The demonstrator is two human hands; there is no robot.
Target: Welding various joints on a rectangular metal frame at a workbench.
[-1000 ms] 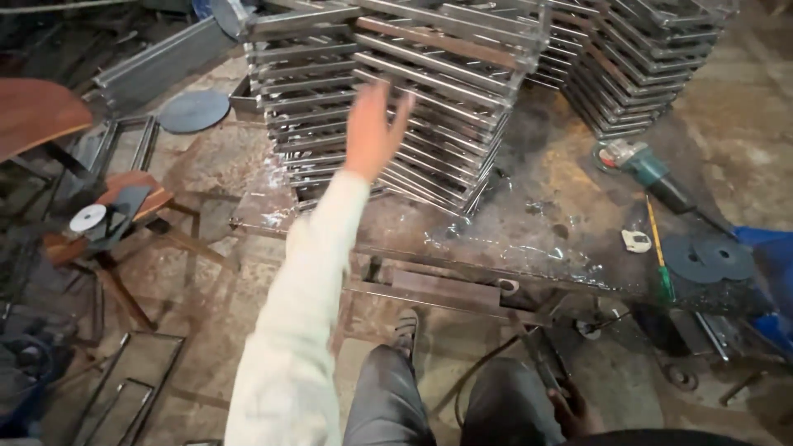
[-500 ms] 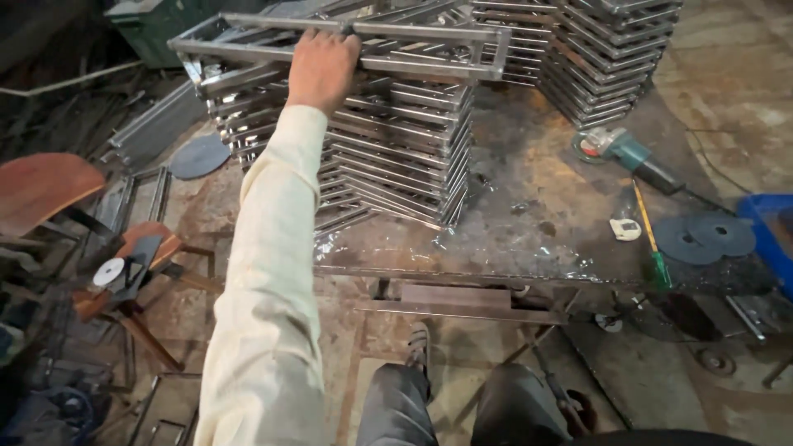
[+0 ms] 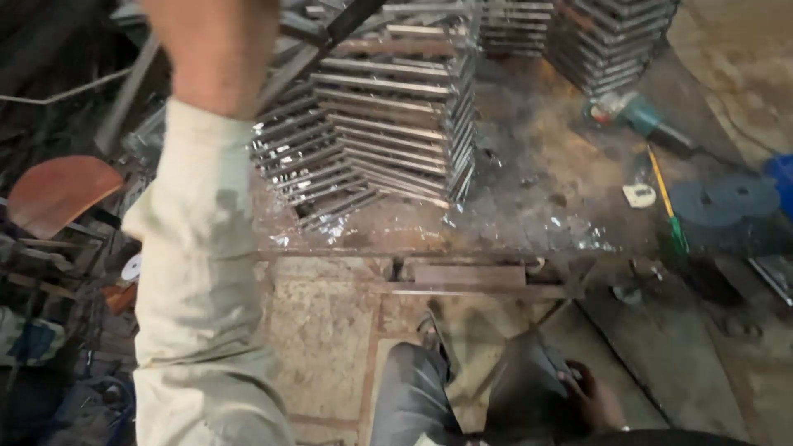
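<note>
steel worktable (image 3: 545, 206): scorched and rust-stained, bright spatter along its near edge. it carries everything listed below.

stack of metal frames (image 3: 388, 124): square-tube frames piled flat at the table's left-centre, layers skewed so the corners fan out. a second stack (image 3: 611, 37) stands behind at the far right, well apart from the first.

my left arm (image 3: 206, 272): pale sleeve runs up the left of the view toward the top of the near stack. my left hand (image 3: 216, 49) is cut off by the upper edge; only wrist and heel show. i cannot tell how far the fingers are closed. a dark frame bar (image 3: 351, 18) slants just beside the hand, above the pile; contact between them cannot be made out.

my right hand (image 3: 593, 395): low, resting on my dark trouser leg, fingers loosely curled, nothing in it.

brown stool seat (image 3: 58, 190): left of the table, lower down.

angle grinder (image 3: 632, 111): green body, lying on the table right of the near stack.

dark grinding discs (image 3: 723, 202): flat at the right edge, with a thin yellow-and-green tool (image 3: 665, 198) just beside them.
</note>
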